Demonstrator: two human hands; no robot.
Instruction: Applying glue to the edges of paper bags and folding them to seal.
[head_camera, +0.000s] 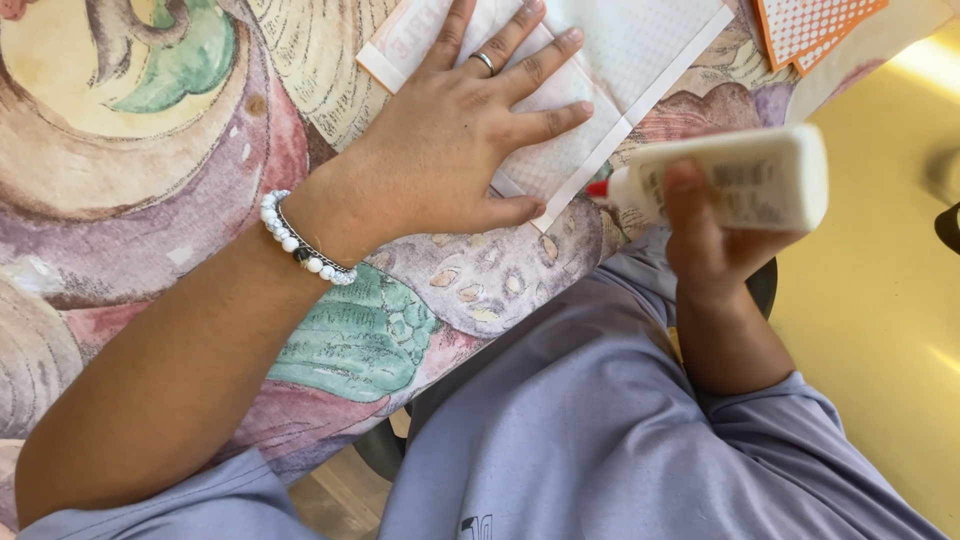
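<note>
My left hand (455, 140) lies flat, fingers spread, on a white dotted paper sheet (640, 45) with folded edges, pressing it onto the table. It wears a ring and a white bead bracelet (300, 245). My right hand (705, 235) grips a white glue bottle (745, 180) held sideways, its red tip (597, 188) right at the paper's near folded edge.
The table is covered by a painted cloth (150, 150) with green, purple and tan shapes. Orange dotted paper pieces (815, 25) lie at the top right. A yellow floor (880, 300) shows to the right. My lap in grey-blue clothing fills the bottom.
</note>
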